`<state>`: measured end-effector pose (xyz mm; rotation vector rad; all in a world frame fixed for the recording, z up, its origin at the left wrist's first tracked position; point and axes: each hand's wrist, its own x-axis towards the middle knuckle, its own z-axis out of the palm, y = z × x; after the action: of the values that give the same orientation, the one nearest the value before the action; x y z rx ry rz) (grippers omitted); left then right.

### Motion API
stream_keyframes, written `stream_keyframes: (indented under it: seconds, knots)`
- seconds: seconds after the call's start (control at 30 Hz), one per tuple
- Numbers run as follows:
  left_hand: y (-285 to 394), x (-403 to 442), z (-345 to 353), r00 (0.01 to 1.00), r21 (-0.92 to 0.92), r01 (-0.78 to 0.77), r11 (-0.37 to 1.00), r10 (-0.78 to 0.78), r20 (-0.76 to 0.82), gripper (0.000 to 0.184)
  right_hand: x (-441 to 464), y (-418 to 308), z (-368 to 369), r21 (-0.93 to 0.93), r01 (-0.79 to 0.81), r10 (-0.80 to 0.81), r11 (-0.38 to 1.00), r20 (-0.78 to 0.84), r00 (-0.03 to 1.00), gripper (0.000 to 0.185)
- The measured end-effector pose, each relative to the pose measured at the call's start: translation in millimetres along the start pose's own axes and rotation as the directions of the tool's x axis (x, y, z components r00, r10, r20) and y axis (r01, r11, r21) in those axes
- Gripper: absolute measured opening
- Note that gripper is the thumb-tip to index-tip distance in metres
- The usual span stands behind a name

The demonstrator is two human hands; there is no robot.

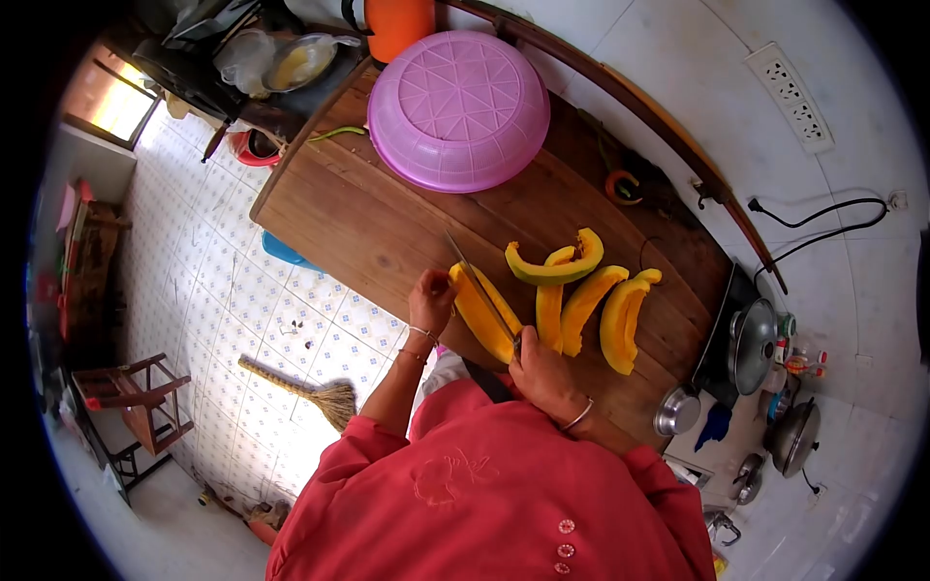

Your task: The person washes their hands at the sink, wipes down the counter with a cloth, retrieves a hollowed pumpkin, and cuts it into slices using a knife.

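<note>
My right hand (544, 370) is closed round the handle of a long kitchen knife (481, 281). Its blade lies lengthwise along a yellow-orange pumpkin piece (481, 315) at the near edge of the table, with flesh showing on both sides of the steel. Bent fingers of my left hand (432, 302) grip the far left end of that same piece, close to the blade. Just right of it lie several curved pumpkin slices (586, 305), one resting across another, with some stringy pulp on the upper one (557, 266).
A large upturned pink plastic basin (460, 107) covers the table's far part. On the wooden table (339, 218) a roll of tape (622, 187) lies near the wall. A metal bowl (677, 411) stands at the right. A broom (310, 392) lies on the tiled floor at left.
</note>
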<state>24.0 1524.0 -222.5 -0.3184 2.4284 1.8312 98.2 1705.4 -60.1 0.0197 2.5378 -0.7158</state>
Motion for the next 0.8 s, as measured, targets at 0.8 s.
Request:
stream_keyframes:
  seconds: [0.8]
  knots:
    - [-6.4, 11.0, -6.5, 0.996, -0.012, -0.003, 1.000, 0.004, 0.093, 0.022, 5.1, 4.5, 12.8, 0.044, -0.004, 0.004, 0.999, 0.012, 1.000, 0.034]
